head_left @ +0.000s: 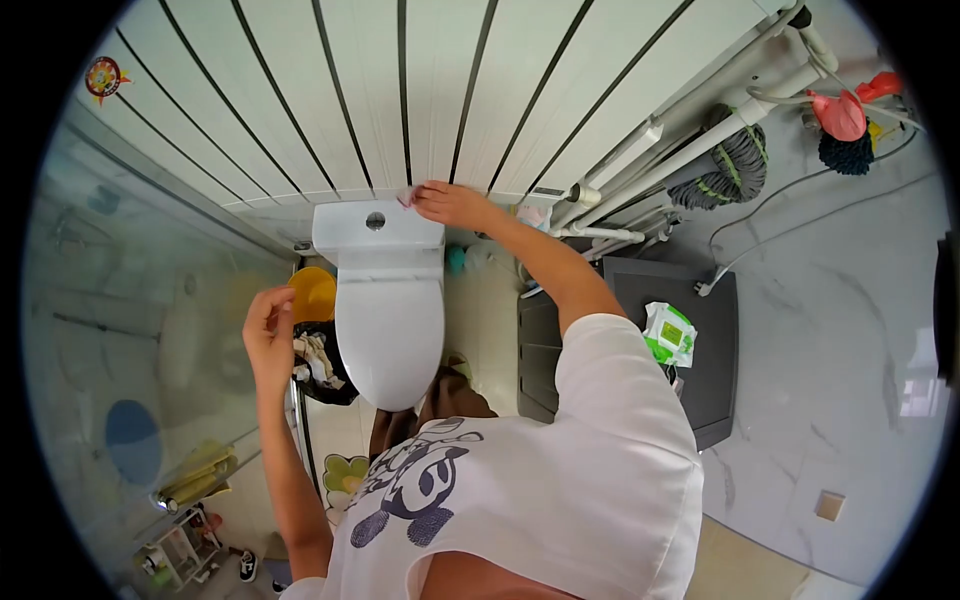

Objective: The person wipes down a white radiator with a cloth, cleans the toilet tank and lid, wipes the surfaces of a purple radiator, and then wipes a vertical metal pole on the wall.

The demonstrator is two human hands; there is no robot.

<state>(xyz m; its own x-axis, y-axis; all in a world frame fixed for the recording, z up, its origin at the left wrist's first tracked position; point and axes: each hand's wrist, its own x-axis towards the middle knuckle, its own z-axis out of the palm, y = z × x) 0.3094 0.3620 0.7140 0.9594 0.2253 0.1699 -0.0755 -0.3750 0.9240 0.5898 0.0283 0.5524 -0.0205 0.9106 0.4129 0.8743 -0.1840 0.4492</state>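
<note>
right hand appears to pinch one small, pale-pink, crumpled sheet at the white ceramic toilet's 12 o'clock edge; a loose grip could drop it behind. left hand, 9 o'clock, half-curled, apparently empty, could snag the black plastic bag. count: hands two; sheet, toilet, bag, one each.

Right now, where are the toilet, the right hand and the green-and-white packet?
Toilet [389,325]: head view, on its closed lid.
Right hand [452,205]: head view, on its back.
Packet [673,333]: head view, on its green label.
</note>
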